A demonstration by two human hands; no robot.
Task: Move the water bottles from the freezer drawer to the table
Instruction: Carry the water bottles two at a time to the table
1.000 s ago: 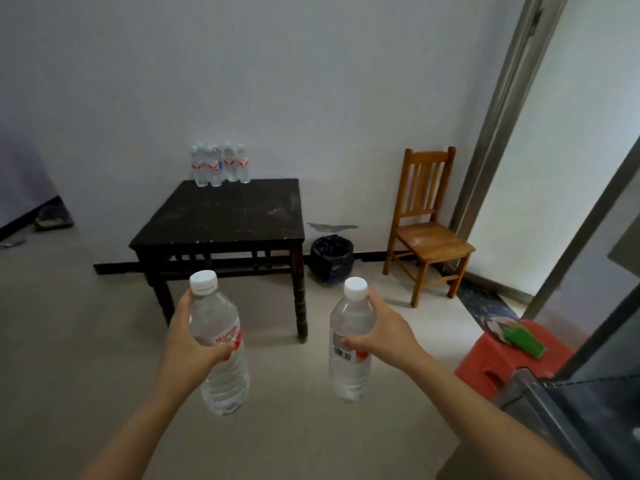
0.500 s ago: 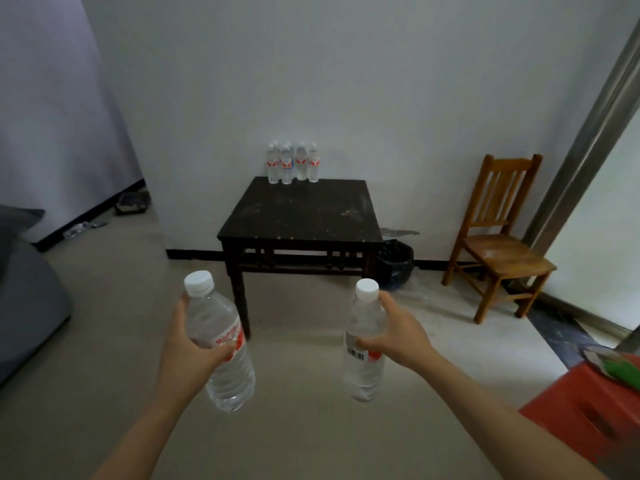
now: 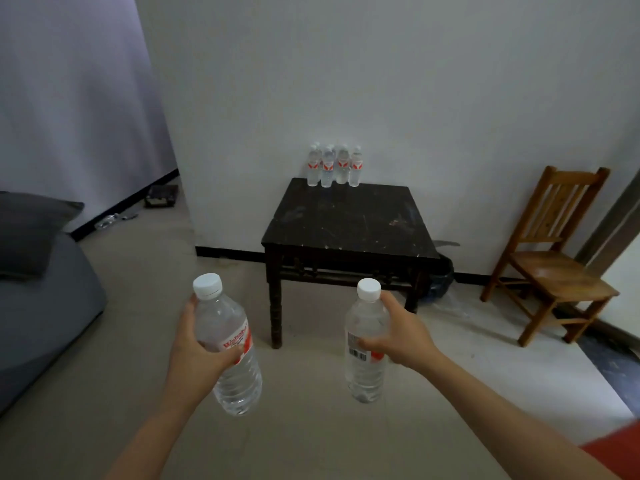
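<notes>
As the view swings round and closes in over the last second, the grey sofa comes into the left of the frame, and the dark appliance edge that filled the lower right has slipped out, leaving only a sliver of the red stool in that corner. The dark wooden table now sits larger and just right of centre against the white wall, where a second ago it was smaller and left of centre. The wooden chair has slid to the right edge, and the black bin is half hidden behind the table's right leg. A row of four water bottles stands upright at the table's far edge, touching or nearly touching the wall, unchanged. Both carried bottles are low in the frame, well short of the table: the left bottle tilts slightly, and the right bottle hangs nearly upright. The left hand stays wrapped round its bottle at the label, and the right hand keeps its fingers curled round the upper body of its own. My reading is that the carry is midway, with the freezer behind and setting down beside the row still ahead.
</notes>
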